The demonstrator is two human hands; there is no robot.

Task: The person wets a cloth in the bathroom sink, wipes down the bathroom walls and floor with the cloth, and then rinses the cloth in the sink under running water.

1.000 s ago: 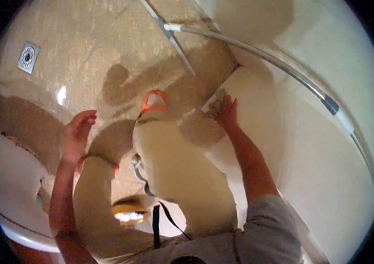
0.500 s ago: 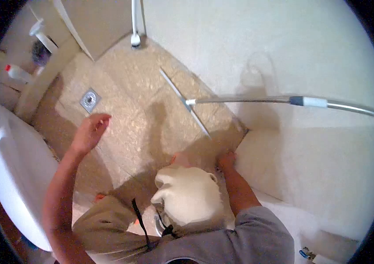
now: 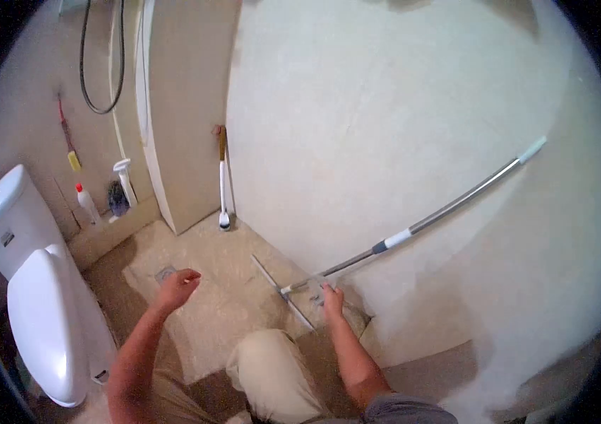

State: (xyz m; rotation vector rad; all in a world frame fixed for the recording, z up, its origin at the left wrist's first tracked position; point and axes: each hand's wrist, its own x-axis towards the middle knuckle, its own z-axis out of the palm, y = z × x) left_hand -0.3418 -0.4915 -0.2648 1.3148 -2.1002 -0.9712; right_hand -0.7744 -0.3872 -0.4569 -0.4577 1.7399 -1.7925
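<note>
My left hand (image 3: 179, 287) hovers near the floor drain (image 3: 165, 272), its fingers loosely curled and nothing visible in them. My right hand (image 3: 334, 302) is closed beside the lower pole of a floor squeegee (image 3: 413, 233). A greyish blurred shape shows at its fingertips; I cannot tell whether it is a held thing or a shadow. The squeegee's thin blade (image 3: 266, 274) rests on the tan floor, and its metal pole leans against the pale wall, with grey and white sleeves along it.
A white toilet (image 3: 39, 318) stands at the left. Along a low ledge (image 3: 117, 230) are a white bottle with a red cap (image 3: 87, 203) and a dark round brush (image 3: 117, 198). A long-handled white brush (image 3: 223, 191) stands in the corner. A shower hose (image 3: 103, 111) hangs above.
The view has tilted up, showing more wall and the whole toilet. My right hand has risen from beside my foot to near the squeegee pole. My left hand remains near the drain.
</note>
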